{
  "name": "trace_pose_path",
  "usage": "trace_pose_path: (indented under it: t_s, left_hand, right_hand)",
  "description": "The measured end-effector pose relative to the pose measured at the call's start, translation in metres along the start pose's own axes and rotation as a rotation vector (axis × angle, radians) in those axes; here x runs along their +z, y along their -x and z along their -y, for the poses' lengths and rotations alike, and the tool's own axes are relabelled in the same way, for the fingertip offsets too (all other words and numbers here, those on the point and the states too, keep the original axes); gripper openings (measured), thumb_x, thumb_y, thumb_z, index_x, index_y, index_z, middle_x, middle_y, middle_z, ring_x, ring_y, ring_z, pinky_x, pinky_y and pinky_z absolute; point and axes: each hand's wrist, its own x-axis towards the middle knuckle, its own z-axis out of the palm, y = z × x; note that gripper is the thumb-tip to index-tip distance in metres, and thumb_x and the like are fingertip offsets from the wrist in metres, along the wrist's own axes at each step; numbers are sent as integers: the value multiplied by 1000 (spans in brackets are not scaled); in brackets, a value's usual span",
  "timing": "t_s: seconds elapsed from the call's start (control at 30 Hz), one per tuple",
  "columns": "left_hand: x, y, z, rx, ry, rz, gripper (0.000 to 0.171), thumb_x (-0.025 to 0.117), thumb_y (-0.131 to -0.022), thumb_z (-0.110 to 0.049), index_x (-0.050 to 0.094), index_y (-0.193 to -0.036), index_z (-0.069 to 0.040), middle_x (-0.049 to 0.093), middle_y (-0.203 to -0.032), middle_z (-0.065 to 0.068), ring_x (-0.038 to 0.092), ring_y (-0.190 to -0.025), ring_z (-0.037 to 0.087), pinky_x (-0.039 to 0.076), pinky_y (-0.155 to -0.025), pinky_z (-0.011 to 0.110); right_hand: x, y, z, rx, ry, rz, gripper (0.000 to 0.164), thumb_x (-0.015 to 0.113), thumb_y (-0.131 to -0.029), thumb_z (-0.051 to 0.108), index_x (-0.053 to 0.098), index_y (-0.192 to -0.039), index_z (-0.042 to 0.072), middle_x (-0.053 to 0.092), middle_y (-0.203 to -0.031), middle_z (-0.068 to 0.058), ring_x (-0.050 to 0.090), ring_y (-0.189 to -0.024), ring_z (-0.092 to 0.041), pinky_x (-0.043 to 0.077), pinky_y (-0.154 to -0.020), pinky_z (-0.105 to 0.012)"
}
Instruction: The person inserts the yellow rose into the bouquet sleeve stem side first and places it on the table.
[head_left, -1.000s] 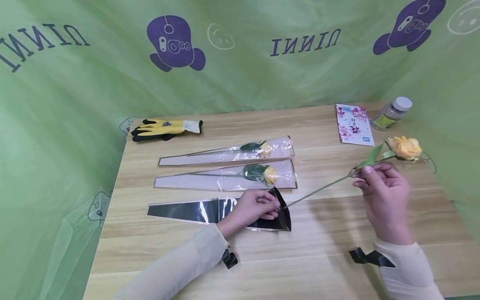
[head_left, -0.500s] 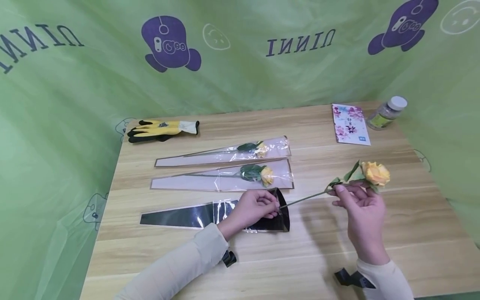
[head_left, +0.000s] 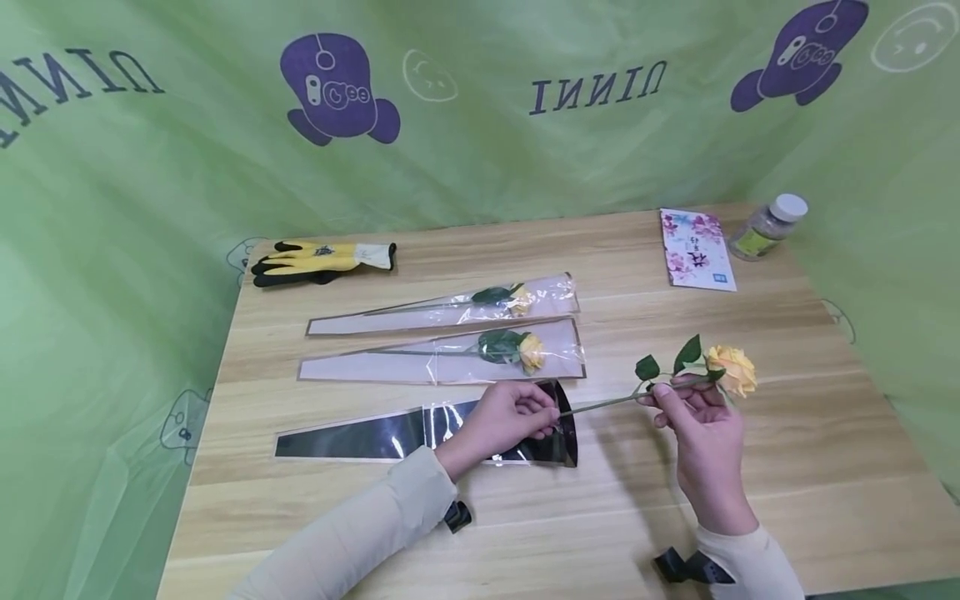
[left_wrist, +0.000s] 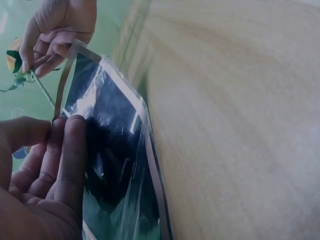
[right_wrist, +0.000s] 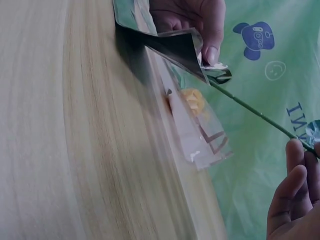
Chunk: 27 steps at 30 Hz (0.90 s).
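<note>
In the head view, my right hand [head_left: 708, 437] pinches the green stem of a yellow-orange rose [head_left: 732, 370], just below the bloom and beside its leaves. The stem's lower end runs left into the wide mouth of a black flower sleeve [head_left: 352, 437] with a clear front. My left hand [head_left: 513, 417] pinches the sleeve at its open end, thumb against fingers. In the left wrist view, the sleeve's light-bordered film [left_wrist: 115, 145] bulges beside my fingers. The right wrist view has the stem [right_wrist: 250, 109] entering the gaping sleeve; its tip is hidden inside.
Two pale sleeves, a nearer one [head_left: 390, 367] and a farther one [head_left: 397, 317], each hold a yellow rose behind the black one. Yellow-black gloves [head_left: 322, 262] lie back left. A floral packet [head_left: 697, 250] and a white-lidded jar [head_left: 768, 227] are back right. Green cloth [head_left: 480, 158] surrounds the table.
My right hand has moved left and down with the rose, and more of the stem has passed into the black sleeve. My left hand stays at the sleeve's mouth.
</note>
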Motion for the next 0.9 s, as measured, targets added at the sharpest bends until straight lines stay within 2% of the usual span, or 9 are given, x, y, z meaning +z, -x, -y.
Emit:
trace_pose_path:
  t_s: [0.27,0.43,0.53,0.67,0.77,0.9]
  left_hand:
    - [0,0,0,1,-11,16,5,74,-93,-5,72,-93,0,71,-81,4,72,-74,30,64,-66,37]
    - [0,-1,-2,-21,63,24,5,73,-93,-3,72,-93,2,72,-82,8,73,-76,31,64,-69,39]
    - [0,-1,-2,-30,103,30,4,72,-93,0,72,-94,4,72,-83,10,73,-75,27,64,-70,37]
    - [0,-2,-3,-40,112,25,3,71,-93,1,72,-95,3,72,-84,10,73,-73,23,64,-69,34]
    - [-1,-3,-4,-52,122,21,3,72,-93,1,72,-95,3,72,-85,10,73,-73,23,64,-70,34]
    - [-3,-3,-4,-57,137,15,3,72,-93,1,72,-95,3,72,-84,11,73,-73,23,64,-70,35]
  right_hand:
    - [-4,-1,-3,-57,129,86,15,70,-86,-18,59,-96,-15,69,-80,-17,70,-61,-23,56,-53,-24]
    - [-5,2,-10,-49,126,104,16,68,-85,-21,58,-96,-17,69,-81,-16,69,-59,-24,58,-54,-24]
    - [-3,6,-16,-8,121,114,19,68,-85,-22,55,-98,-18,68,-84,-17,69,-62,-26,62,-59,-30]
    - [0,13,-22,49,79,146,20,66,-87,-20,55,-103,-16,69,-89,-16,70,-68,-27,64,-65,-36]
    - [-1,16,-24,28,49,168,15,61,-94,-16,59,-108,-13,70,-88,-16,70,-67,-24,63,-66,-32]
    - [-3,15,-24,-10,32,176,14,56,-99,-10,62,-112,-11,72,-93,-15,67,-63,-21,60,-60,-26]
